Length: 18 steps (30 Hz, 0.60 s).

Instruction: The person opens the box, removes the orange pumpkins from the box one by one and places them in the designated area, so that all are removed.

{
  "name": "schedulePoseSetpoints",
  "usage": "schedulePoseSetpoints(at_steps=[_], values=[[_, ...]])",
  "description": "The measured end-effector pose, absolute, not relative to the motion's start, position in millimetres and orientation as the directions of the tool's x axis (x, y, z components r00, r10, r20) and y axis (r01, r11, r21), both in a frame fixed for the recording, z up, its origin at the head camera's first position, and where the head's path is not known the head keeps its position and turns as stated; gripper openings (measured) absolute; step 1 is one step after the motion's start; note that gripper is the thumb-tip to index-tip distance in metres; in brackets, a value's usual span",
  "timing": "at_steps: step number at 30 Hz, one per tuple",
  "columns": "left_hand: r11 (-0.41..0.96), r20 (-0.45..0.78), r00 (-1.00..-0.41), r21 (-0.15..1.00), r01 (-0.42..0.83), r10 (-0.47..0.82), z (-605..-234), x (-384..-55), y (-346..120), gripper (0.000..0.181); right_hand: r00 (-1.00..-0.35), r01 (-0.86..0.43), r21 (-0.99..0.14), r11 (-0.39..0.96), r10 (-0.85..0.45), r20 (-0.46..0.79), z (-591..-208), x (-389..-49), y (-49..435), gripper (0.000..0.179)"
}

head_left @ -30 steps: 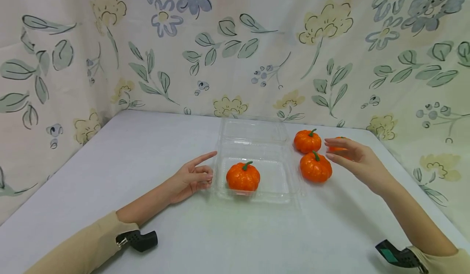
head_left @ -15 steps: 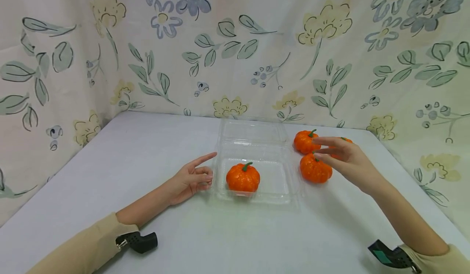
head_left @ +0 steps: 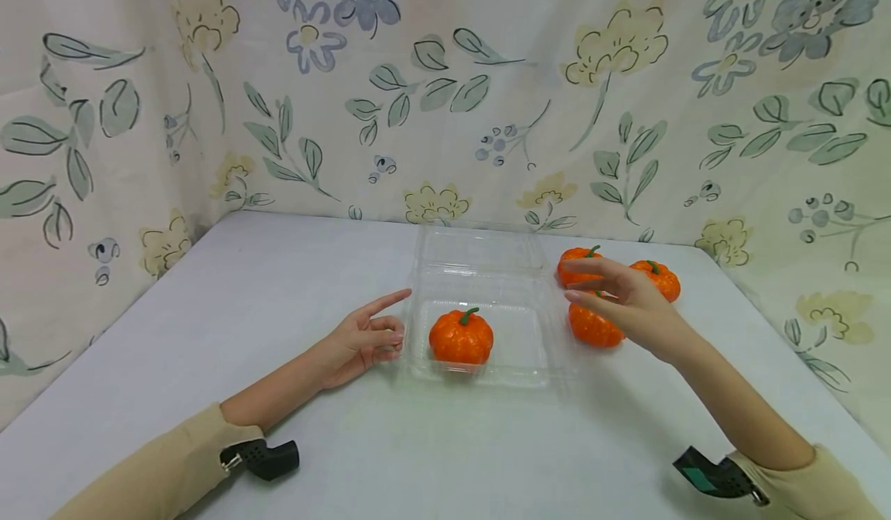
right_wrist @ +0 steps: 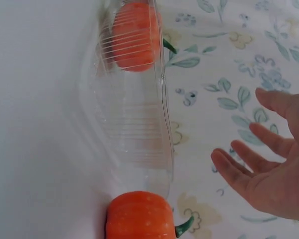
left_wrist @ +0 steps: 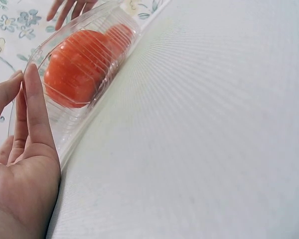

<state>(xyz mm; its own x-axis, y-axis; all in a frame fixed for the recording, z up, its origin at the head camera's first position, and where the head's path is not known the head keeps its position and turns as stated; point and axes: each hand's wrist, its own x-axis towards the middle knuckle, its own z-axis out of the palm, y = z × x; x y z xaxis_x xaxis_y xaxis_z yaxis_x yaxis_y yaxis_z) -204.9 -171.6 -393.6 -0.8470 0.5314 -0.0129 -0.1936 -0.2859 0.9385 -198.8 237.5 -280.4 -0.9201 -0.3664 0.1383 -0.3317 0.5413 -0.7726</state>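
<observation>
An opened clear plastic clamshell container (head_left: 518,342) sits mid-table, its lid folded back. One orange pumpkin (head_left: 461,339) with a green stem rests in the left half of its base. My left hand (head_left: 360,345) is at the container's left side. In the left wrist view, thumb and fingertips (left_wrist: 33,74) pinch the rim. My right hand (head_left: 640,303) is raised with spread fingers and nothing in them. It partly hides a near pumpkin (head_left: 593,328) and a far pumpkin (head_left: 576,255) right of the container. A third loose pumpkin (head_left: 663,282) lies behind that hand.
A white-covered table (head_left: 292,272) bears everything. Behind it hangs a floral curtain (head_left: 445,141), also along both sides. Black wrist devices (head_left: 261,458) are worn at both beige sleeves.
My right hand has moved left, from beside the rightmost pumpkin to over the near and far ones, uncovering the rightmost. My left hand and the container have stayed put.
</observation>
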Motion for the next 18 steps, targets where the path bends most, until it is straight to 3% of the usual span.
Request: schedulePoseSetpoints(at_steps=[18], values=[[-0.295,-0.011,-0.847,0.935,-0.198,0.532,-393,-204,-171,0.077,-0.880,-0.360,-0.807,0.467,-0.456,0.129,-287,-205,196,0.052]])
